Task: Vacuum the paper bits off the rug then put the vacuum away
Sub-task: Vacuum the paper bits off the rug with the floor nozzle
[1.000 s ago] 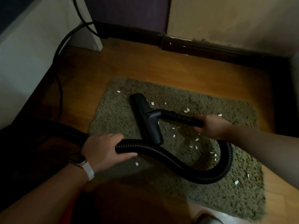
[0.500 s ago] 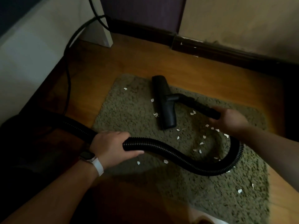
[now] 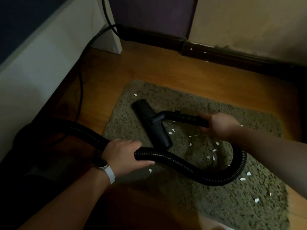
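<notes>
The paper bits (image 3: 170, 132) are scattered over the shaggy olive rug (image 3: 232, 103), most of them to the right of and nearer than the black floor nozzle (image 3: 152, 125), with several inside and beyond the loop of the hose (image 3: 182, 165) and one lone bit close to the rug's far left corner. The nozzle appears to rest on the left half of the rug, its long axis running from far left to near right, so that its broad side is turned towards the main cluster of bits. A short rigid wand (image 3: 182, 117) is joined to the middle of the nozzle and leads off to the right, where its end is gripped by the right hand (image 3: 219, 125), the fingers curled round it. The corrugated hose is held by the left hand (image 3: 123, 155) at the rug's near left edge, fingers on top and thumb beneath wrapped round it; a watch with a white band (image 3: 110, 174) is worn on that wrist. The right hand is the nearer to the bits, so a sideways sweep to the right is judged to be called for next. Around the rug, a wooden floor (image 3: 166, 72), a dark skirting board (image 3: 232, 55) and a black cable (image 3: 80, 90) beside white furniture (image 3: 41, 63) are seen.
</notes>
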Tool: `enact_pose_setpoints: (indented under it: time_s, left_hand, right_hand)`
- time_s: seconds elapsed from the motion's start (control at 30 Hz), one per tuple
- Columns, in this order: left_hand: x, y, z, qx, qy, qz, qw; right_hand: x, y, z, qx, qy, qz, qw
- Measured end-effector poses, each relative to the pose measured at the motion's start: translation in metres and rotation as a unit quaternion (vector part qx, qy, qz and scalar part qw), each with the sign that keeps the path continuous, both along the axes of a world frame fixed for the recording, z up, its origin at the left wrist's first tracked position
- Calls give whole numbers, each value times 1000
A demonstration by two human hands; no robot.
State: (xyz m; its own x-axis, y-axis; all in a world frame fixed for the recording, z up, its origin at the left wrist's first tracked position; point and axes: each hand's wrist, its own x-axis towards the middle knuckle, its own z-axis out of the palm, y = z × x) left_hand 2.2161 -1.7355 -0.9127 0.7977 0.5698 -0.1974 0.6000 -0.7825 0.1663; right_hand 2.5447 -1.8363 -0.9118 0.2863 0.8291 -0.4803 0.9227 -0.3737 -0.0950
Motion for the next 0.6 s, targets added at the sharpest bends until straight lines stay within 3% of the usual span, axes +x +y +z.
enact_pose_setpoints:
  time_s: [0.4,0.6]
  left_hand:
    - [7,0,0,-9,-3,-4,1000]
    - [10,-5,3,-13,9,-25,1000]
  right_hand:
    - [65,-72,3,10,17,-179,984]
    - [39,-67,1,2,6,-89,996]
